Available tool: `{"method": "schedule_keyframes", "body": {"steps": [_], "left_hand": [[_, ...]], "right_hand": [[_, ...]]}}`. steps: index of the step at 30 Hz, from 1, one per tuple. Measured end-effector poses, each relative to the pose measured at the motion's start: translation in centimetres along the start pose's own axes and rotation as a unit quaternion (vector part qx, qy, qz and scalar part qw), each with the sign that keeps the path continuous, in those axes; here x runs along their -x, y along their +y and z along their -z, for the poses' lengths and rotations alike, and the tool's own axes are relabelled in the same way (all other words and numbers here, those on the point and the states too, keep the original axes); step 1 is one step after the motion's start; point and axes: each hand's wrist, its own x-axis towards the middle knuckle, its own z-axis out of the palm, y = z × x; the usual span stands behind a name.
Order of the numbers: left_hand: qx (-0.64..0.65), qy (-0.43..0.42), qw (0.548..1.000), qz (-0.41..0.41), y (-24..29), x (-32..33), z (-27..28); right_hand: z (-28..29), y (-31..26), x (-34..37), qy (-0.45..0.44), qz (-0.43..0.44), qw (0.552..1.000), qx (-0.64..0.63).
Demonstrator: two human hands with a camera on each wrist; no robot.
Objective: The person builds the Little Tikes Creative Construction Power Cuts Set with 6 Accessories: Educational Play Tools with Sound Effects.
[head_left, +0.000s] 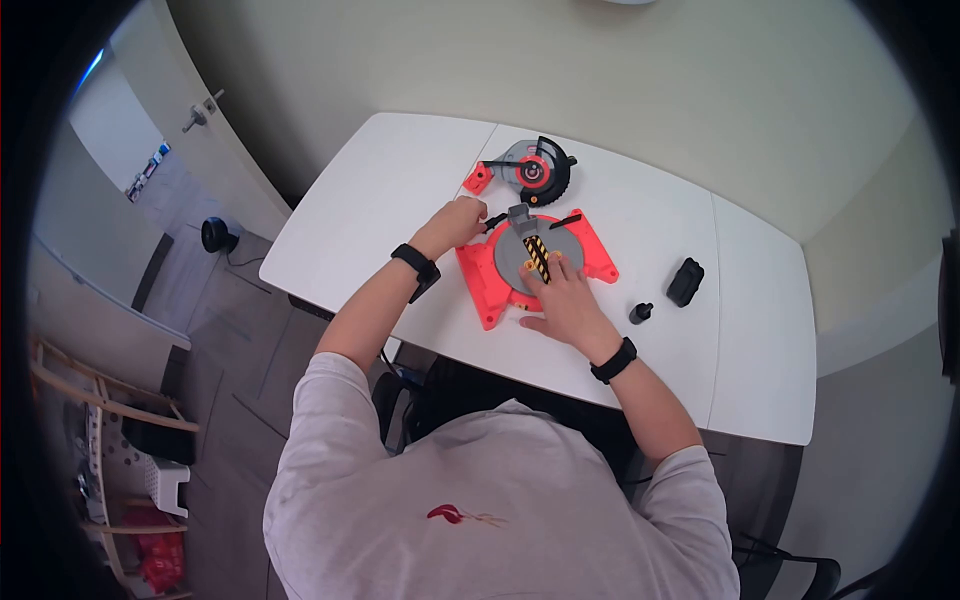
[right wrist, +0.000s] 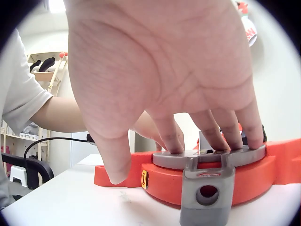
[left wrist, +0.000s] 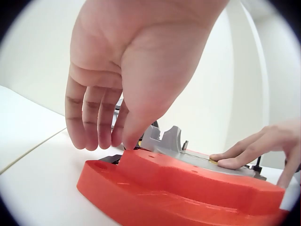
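A toy mitre saw's base (head_left: pixel 483 290), orange-red with a grey round turntable (head_left: pixel 510 262), lies on the white table. My right hand (head_left: pixel 572 305) rests on the turntable, fingertips on its grey top by a black-and-yellow striped strip (head_left: pixel 541 262) and thumb down beside the red rim. At the base's far left corner hangs my left hand (left wrist: pixel 141 61), fingers pointing down and loosely extended, thumb near the index finger. A black piece (head_left: pixel 493 222) lies right by these fingertips; what the thumb side touches is hidden. Upright on the turntable stands a grey bracket (left wrist: pixel 164 139).
Behind the base lies the saw head (head_left: pixel 520 165), grey with a black-and-red round blade and a red hinge block (head_left: pixel 478 179). To the right are a small black bottle-shaped piece (head_left: pixel 641 313) and a black case-like block (head_left: pixel 685 282). A wall borders the table's far side.
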Motion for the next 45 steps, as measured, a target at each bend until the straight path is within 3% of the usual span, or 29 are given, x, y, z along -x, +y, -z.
{"method": "schedule_keyframes", "body": {"steps": [4,13,16,19,22,25,28,32,36,39,45], "left_hand": [[-0.017,-0.034,0.999,0.026,-1.1,-1.6,-1.3],[-0.022,-0.002,0.999,0.046,-1.2,-3.5,-0.5],[0.002,0.047,0.999,-0.008,1.5,-4.5,1.4],[0.075,0.043,0.994,-0.069,6.3,-5.7,3.2],[0.027,0.0,0.99,-0.139,9.2,-7.3,1.3],[-0.017,0.014,0.982,-0.186,11.1,-8.2,-1.8],[-0.078,-0.016,0.981,-0.175,11.4,-9.2,-4.1],[-0.092,0.012,0.985,-0.144,11.8,-9.4,-5.1],[-0.111,0.021,0.97,-0.214,12.0,-9.2,-4.8],[-0.153,0.004,0.964,-0.22,13.0,-8.1,-4.2],[-0.237,0.061,0.935,-0.257,11.0,-8.7,-6.9]], "right_hand": [[-0.1,0.1,0.2,0.0,0.004,1.0,-0.007],[-0.4,0.1,0.1,0.004,-0.001,1.0,-0.009],[-0.6,0.1,0.2,0.013,-0.002,1.0,-0.015],[-0.5,0.0,0.2,0.008,-0.002,1.0,-0.015],[-0.4,-0.1,0.1,-0.004,-0.006,1.0,-0.008],[-0.2,-0.2,0.1,-0.01,-0.015,1.0,0.005],[-0.4,-0.2,0.2,-0.007,-0.02,1.0,0.004],[-0.6,-0.2,0.2,-0.009,-0.024,1.0,-0.003],[-0.7,-0.2,0.1,-0.011,-0.026,1.0,-0.009],[-0.8,-0.2,0.2,-0.004,-0.024,1.0,-0.007],[-0.5,-0.3,0.2,-0.01,-0.024,1.0,0.003]]}}
